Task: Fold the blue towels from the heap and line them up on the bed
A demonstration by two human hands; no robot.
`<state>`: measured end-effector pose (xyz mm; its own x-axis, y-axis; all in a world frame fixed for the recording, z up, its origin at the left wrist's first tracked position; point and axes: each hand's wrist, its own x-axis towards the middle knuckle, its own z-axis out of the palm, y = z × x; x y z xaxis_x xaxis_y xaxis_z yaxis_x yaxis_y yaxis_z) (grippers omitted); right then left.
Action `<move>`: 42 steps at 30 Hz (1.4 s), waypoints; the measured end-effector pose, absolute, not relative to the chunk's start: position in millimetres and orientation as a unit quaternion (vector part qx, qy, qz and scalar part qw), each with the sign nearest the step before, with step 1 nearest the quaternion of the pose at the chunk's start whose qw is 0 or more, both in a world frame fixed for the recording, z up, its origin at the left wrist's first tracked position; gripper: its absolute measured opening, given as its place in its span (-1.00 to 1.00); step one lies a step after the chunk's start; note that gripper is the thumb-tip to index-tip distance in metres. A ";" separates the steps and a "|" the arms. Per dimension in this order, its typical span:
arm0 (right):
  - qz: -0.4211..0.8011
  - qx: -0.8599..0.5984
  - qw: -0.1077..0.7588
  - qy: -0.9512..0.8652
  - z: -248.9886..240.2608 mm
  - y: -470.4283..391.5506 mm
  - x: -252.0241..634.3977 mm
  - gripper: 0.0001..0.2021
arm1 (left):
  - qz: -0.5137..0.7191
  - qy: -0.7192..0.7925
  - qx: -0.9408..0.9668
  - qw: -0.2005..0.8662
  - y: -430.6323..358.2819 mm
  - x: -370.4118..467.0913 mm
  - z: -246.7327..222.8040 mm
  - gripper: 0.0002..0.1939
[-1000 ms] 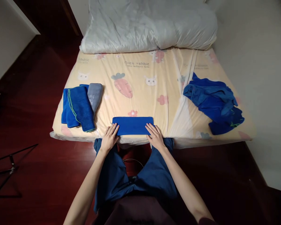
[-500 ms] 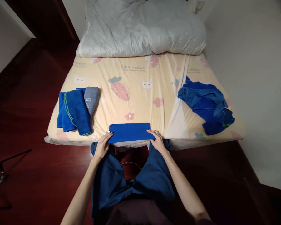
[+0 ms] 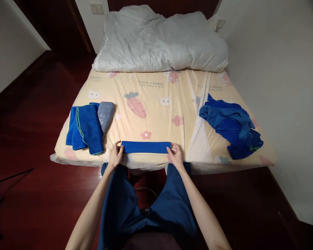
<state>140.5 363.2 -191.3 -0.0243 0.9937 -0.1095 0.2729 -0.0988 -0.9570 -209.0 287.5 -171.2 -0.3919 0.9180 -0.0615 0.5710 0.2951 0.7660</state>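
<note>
Yellow, rabbit-printed bedsheet (image 3: 156, 118): at its near edge, left hand (image 3: 115, 156) and right hand (image 3: 176, 157) pinch opposite ends of a narrow, folded blue cloth (image 3: 146, 147).

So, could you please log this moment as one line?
left hand: blue cloth, left end; right hand: its right end; cloth: strip near bed edge

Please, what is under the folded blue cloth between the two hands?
The yellow patterned sheet shows along the far edge of the folded blue cloth; what lies directly beneath is covered.
</note>
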 end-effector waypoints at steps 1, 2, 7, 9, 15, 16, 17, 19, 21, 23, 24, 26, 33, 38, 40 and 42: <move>0.450 -0.584 0.382 -0.558 -190.8 364.0 140.0 -0.44 | 0.323 0.765 0.496 0.253 292.0 -209.3 -169.7 -0.49; 0.434 -0.590 0.370 -0.572 -190.1 364.8 140.0 -0.47 | 0.303 0.769 0.506 0.245 295.3 -209.5 -168.6 -0.51; 0.290 -0.605 0.309 -0.674 -177.9 374.6 144.4 -0.61 | 0.200 0.811 0.533 0.134 293.9 -202.4 -161.2 -0.54; 0.237 -0.561 0.299 -0.735 -167.2 384.0 144.0 -0.61 | 0.190 0.799 0.567 0.063 289.4 -193.9 -155.5 -0.54; 0.274 -0.380 0.203 -0.860 -145.2 415.3 123.5 -0.61 | 0.180 0.626 0.756 0.059 291.9 -165.0 -154.4 -0.48; 0.284 -0.367 0.184 -0.866 -146.2 418.2 120.6 -0.65 | 0.177 0.624 0.758 0.066 293.6 -164.1 -158.0 -0.47; 0.290 -0.360 0.166 -0.871 -148.3 420.1 119.2 -0.68 | 0.178 0.627 0.755 0.072 294.4 -165.0 -162.0 -0.46; 0.294 -0.359 0.144 -0.874 -154.1 421.5 121.5 -0.71 | 0.188 0.638 0.742 0.085 291.7 -171.1 -169.0 -0.45; 0.299 -0.371 0.144 -0.868 -158.8 421.7 129.1 -0.70 | 0.213 0.649 0.723 0.103 280.6 -178.4 -172.4 -0.45; 0.305 -0.384 0.142 -0.860 -160.4 423.4 137.9 -0.64 | 0.259 0.673 0.682 0.121 261.4 -181.0 -171.8 -0.47; 0.310 -0.391 0.135 -0.856 -160.0 425.7 141.5 -0.59 | 0.289 0.694 0.648 0.124 250.2 -179.3 -170.4 -0.48; 0.328 -0.405 0.106 -0.847 -157.8 434.6 145.1 -0.50 | 0.353 0.746 0.549 0.132 229.8 -169.9 -166.9 -0.50; 0.419 -0.444 -0.034 -0.791 -148.4 476.8 125.1 -0.45 | 0.557 0.653 0.108 0.502 255.2 -131.9 -162.3 -0.58; 0.387 -0.470 -0.088 -0.788 -142.8 472.0 112.5 -0.48 | 0.591 0.626 -0.041 0.507 301.5 -140.8 -157.7 -0.58; 0.402 -0.475 -0.085 -0.778 -143.3 465.7 113.6 -0.48 | 0.602 0.630 -0.045 0.489 306.5 -142.7 -155.6 -0.56; 0.425 -0.470 -0.067 -0.771 -144.9 458.9 115.9 -0.51 | 0.625 0.622 -0.023 0.471 307.4 -142.6 -151.7 -0.57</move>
